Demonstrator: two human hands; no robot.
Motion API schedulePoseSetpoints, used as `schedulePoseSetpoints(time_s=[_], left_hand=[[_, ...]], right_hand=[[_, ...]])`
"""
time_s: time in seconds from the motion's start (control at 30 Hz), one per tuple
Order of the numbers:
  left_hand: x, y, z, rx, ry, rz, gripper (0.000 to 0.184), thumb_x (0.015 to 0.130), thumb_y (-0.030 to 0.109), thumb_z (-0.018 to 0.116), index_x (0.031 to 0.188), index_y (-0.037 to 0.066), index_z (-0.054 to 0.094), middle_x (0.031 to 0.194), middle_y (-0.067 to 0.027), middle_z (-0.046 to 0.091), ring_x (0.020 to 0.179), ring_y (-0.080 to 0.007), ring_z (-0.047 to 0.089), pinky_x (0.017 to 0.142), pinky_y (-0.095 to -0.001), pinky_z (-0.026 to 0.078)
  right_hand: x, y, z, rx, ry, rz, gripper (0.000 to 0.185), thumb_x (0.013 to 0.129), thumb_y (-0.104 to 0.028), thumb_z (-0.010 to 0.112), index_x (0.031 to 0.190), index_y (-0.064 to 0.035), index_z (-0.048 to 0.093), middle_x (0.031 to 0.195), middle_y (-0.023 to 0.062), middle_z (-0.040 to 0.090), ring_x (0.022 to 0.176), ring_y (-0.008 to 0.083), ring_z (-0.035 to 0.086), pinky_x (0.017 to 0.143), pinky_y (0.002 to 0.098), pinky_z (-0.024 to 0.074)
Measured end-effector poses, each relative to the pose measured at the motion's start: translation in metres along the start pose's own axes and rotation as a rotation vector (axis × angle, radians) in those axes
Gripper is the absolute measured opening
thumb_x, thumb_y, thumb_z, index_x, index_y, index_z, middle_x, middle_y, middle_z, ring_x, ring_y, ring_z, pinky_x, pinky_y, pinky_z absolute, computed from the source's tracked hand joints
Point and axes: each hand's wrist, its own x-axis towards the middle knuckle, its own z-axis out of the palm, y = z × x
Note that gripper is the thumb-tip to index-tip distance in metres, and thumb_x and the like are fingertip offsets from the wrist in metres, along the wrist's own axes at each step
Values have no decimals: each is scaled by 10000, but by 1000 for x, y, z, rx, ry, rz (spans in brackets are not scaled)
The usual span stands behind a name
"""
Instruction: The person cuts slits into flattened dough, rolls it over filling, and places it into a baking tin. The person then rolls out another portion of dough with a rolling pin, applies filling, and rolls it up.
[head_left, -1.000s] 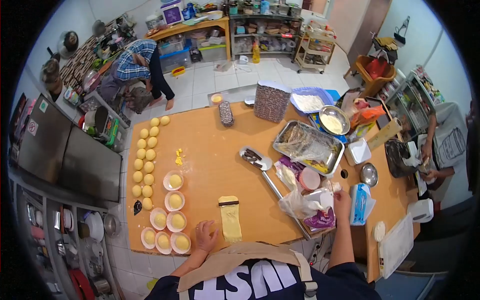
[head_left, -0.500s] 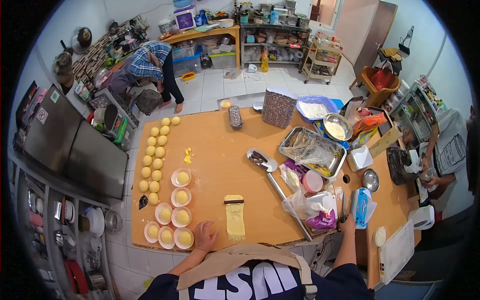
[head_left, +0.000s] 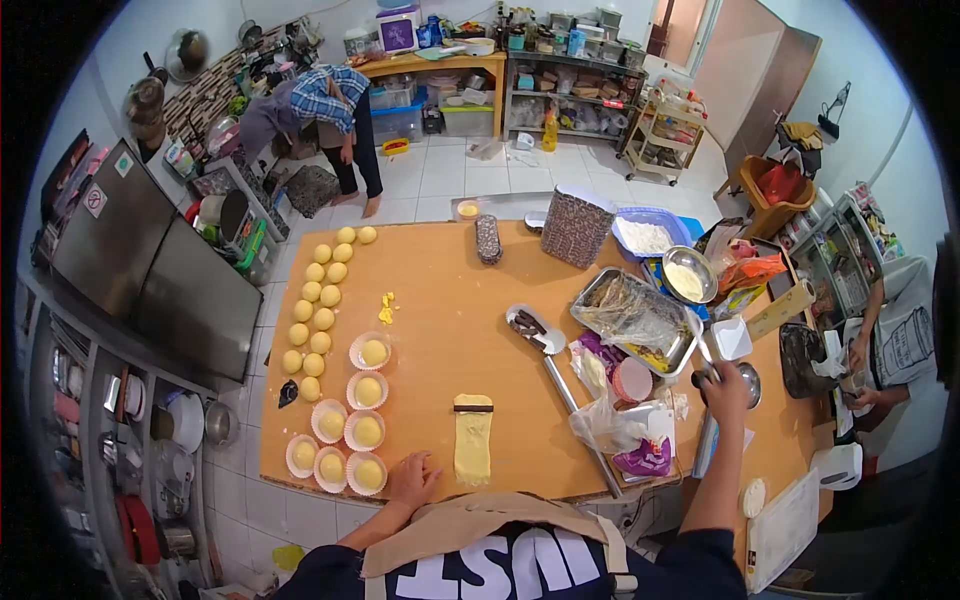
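My left hand (head_left: 413, 482) lies on the near table edge with its fingers spread, holding nothing. To its right is a flat strip of yellow dough (head_left: 473, 448) with a dark chocolate stick (head_left: 473, 408) across its far end. To its left, dough balls (head_left: 368, 473) sit in white paper cups. My right hand (head_left: 727, 388) is closed on a black-handled metal tool (head_left: 704, 350), whose exact kind I cannot make out. That hand is beside a metal bowl (head_left: 749, 380) and the foil-like tray (head_left: 640, 318). More chocolate sticks (head_left: 526, 322) rest in a small white dish.
Bare dough balls (head_left: 311, 290) line the table's left side. A metal rod (head_left: 580, 425) lies right of the strip, beside plastic bags (head_left: 610, 425). A blue tub of flour (head_left: 645, 235) stands at the far right. One person (head_left: 325, 105) bends near the back wall; another (head_left: 890, 335) works at right.
My right hand has moved forward and to the right with the black-handled tool, from beside the blue packet towards the metal bowl. My left hand stays on the table. The view has shifted slightly.
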Motion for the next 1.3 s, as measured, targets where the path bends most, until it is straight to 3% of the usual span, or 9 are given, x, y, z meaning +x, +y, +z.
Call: schedulePoseSetpoints(time_s=[0.13, 0.2, 0.33, 0.47, 0.77, 0.97, 1.07, 1.17, 1.3], left_hand=[[0, 2, -2, 28, -14, 10, 435, 825, 316, 676, 1149, 65, 530, 930, -123, 574, 815, -287, 582, 737, -417, 463], [-1, 1, -3, 26, -17, 13, 448, 828, 324, 674, 1164, 68, 523, 937, -126, 578, 816, -284, 583, 738, -416, 465], [-2, 1, -3, 20, -10, 21, 484, 820, 333, 685, 1188, 72, 510, 943, -129, 581, 809, -282, 585, 742, -417, 470], [-6, -6, 5, 15, 2, 18, 529, 804, 347, 702, 1206, 70, 498, 962, -132, 581, 815, -283, 584, 756, -421, 470], [-2, 3, -2, 52, -28, -8, 568, 790, 395, 709, 1206, 66, 504, 973, -136, 582, 829, -290, 578, 787, -421, 464], [-3, 0, 1, 130, -10, 23, 590, 775, 443, 706, 1188, 65, 517, 968, -126, 581, 862, -276, 570, 808, -408, 455], [-1, 7, -4, 88, -100, -57, 592, 774, 449, 704, 1189, 70, 518, 987, -128, 585, 900, -285, 574, 824, -415, 450], [-2, 10, -4, 105, -67, -46, 590, 772, 461, 699, 1185, 78, 523, 1007, -133, 588, 922, -299, 577, 831, -427, 446], [-1, 10, -5, 98, -112, -100, 587, 775, 478, 689, 1168, 71, 533, 1057, -143, 593, 982, -317, 570, 875, -436, 438]], right_hand=[[76, -47, 45, -269, -155, -366, 333, 655, -201, 719, 959, -66, 690, 912, 186, 666, 896, 349, 640, 794, 427, 512], [105, -87, 49, -394, -328, -373, 348, 633, -206, 697, 941, -45, 698, 897, 190, 675, 877, 372, 638, 791, 442, 516], [157, -95, 95, -596, -373, -529, 300, 595, -234, 693, 852, -80, 698, 845, 158, 676, 833, 331, 656, 750, 426, 536], [178, -121, 111, -767, -493, -560, 254, 643, -176, 669, 858, -51, 721, 941, 163, 696, 902, 306, 676, 778, 412, 561], [208, -124, 135, -854, -536, -599, 271, 637, -199, 706, 874, -68, 727, 940, 159, 699, 883, 307, 683, 761, 415, 566], [215, -135, 129, -838, -584, -590, 274, 635, -211, 712, 871, -71, 725, 911, 163, 700, 869, 310, 682, 764, 415, 560], [222, -131, 138, -810, -575, -593, 289, 637, -217, 712, 881, -63, 725, 891, 166, 699, 864, 312, 681, 770, 416, 558], [229, -118, 156, -757, -534, -623, 261, 592, -248, 706, 797, -87, 725, 853, 161, 694, 830, 329, 672, 748, 431, 548], [222, -107, 165, -700, -481, -604, 268, 608, -252, 708, 809, -75, 714, 856, 163, 690, 837, 344, 665, 751, 441, 544]])
